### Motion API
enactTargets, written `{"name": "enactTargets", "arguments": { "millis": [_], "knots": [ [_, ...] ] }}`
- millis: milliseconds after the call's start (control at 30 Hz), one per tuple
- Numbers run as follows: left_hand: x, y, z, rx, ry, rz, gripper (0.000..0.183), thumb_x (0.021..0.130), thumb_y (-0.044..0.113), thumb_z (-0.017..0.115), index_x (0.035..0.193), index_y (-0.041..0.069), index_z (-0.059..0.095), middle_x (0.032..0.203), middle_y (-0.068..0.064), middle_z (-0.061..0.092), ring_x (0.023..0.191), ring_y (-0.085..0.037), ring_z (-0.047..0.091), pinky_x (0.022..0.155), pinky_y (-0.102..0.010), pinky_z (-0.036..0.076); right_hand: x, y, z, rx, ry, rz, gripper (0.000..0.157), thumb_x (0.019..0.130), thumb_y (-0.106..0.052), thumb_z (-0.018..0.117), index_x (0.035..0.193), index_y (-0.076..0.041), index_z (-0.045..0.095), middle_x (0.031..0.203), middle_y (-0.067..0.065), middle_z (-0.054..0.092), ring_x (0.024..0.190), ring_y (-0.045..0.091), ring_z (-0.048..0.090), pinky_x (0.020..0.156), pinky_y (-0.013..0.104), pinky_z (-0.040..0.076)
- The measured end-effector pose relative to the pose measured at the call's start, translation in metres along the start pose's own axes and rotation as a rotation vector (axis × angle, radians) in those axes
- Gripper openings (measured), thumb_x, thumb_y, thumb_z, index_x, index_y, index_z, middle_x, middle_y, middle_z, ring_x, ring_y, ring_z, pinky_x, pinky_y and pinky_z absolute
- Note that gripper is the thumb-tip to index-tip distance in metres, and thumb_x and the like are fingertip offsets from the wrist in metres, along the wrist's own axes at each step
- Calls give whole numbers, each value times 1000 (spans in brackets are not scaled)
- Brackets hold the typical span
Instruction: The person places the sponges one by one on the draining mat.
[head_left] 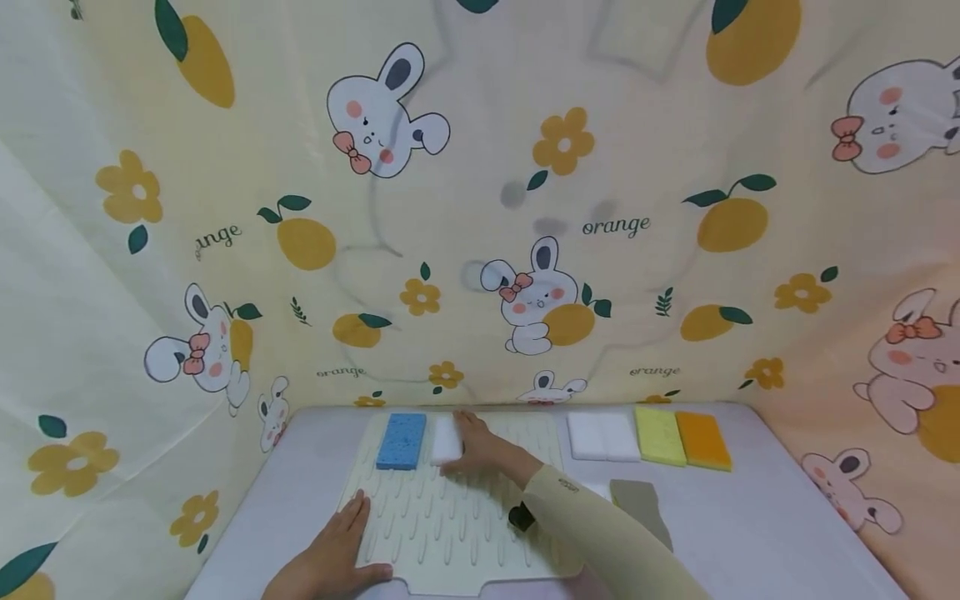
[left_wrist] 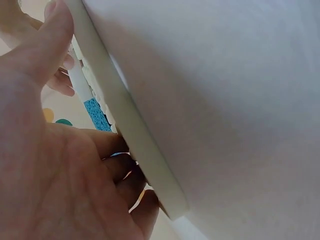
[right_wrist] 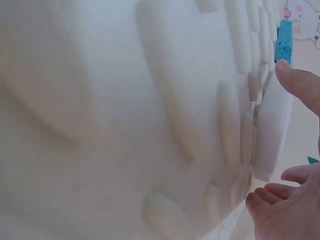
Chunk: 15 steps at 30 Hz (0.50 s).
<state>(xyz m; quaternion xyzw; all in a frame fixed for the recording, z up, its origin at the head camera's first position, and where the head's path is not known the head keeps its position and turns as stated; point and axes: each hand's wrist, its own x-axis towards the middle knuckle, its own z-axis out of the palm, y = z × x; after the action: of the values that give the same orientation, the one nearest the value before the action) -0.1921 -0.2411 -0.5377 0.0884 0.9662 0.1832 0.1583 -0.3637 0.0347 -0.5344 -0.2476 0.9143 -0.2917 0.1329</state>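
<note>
A cream ridged mat [head_left: 423, 542] lies flat on the table. My left hand [head_left: 333, 542] rests at its left front edge, fingers extended; the left wrist view shows the fingertips against the mat's rim [left_wrist: 145, 155]. On the far part of the mat, a white sponge [head_left: 446, 443] lies right of a blue sponge [head_left: 402, 442]. My right hand [head_left: 483, 450] is at the white sponge's right side. In the right wrist view the thumb is by one end of the white sponge [right_wrist: 272, 130], and a small gap shows between the other end and the fairly straight fingers.
Right of the mat stand two white sponges [head_left: 602, 437] side by side, a yellow sponge [head_left: 660, 437] and an orange sponge [head_left: 703, 441]. A grey-faced pad [head_left: 645, 508] with a yellow edge lies nearer, partly behind my right sleeve. A printed curtain [head_left: 480, 208] hangs behind the table.
</note>
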Motion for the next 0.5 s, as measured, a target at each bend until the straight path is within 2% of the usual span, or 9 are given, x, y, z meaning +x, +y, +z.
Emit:
{"name": "enactTargets", "arguments": {
  "millis": [200,333,500],
  "knots": [
    [4,-9,3,24,18,52,120,78,72,68,154,-10,24,162,-28,16,149,-44,20,116,-63,21,-7,-4,-9,-101,47,-44,111,83,-52,78,159,-1,15,163,20,20,150,35,21,120,48,27],
    [8,-12,5,10,-2,48,120,78,71,69,154,-10,24,162,-28,15,149,-45,19,116,-64,20,-17,-5,-17,-106,68,-50,107,84,-51,77,158,0,19,163,20,23,150,37,23,119,50,28],
    [10,-10,7,-3,-13,47,121,77,72,69,154,-10,23,162,-29,15,149,-46,18,116,-65,18,-33,5,-25,-96,94,-28,104,86,-56,74,159,-5,21,163,16,24,150,33,24,119,49,29]
  ]
}}
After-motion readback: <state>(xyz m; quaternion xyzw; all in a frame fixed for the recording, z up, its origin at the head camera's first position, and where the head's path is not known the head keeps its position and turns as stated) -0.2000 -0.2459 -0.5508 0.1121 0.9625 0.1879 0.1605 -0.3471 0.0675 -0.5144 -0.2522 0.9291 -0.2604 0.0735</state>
